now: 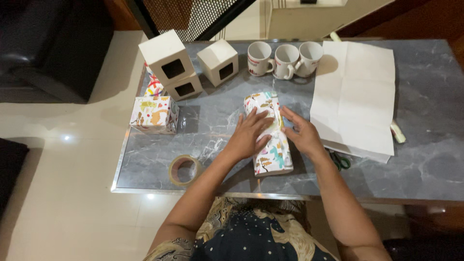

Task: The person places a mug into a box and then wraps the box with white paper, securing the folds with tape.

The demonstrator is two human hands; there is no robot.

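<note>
Parcel (268,135) in patterned gift paper lies near the middle of the grey marble counter (425,111), just ahead of the person. Its long axis runs away from the body, near end toward the counter's front edge, far end pointing at the mugs.

Left hand (250,134) lies flat on top of the parcel, fingers spread, palm over the left half, pressing down. Right hand (299,131) rests against the parcel's right side, fingers open and slightly splayed, touching the paper edge there; not pinching anything as far as can be seen. Both hands flank the same stretch of the parcel, toward its far half. Left is the more on top of it, right more beside it.

Around: tape roll (184,169) near the front left edge, closer to the left hand. Green-handled scissors (340,160) just right of the right wrist, partly under a large white sheet (355,96). Three white mugs (285,60) at the far edge. Wrapped cube (154,114) and plain windowed boxes (193,65) far left, well apart from the hands.
</note>
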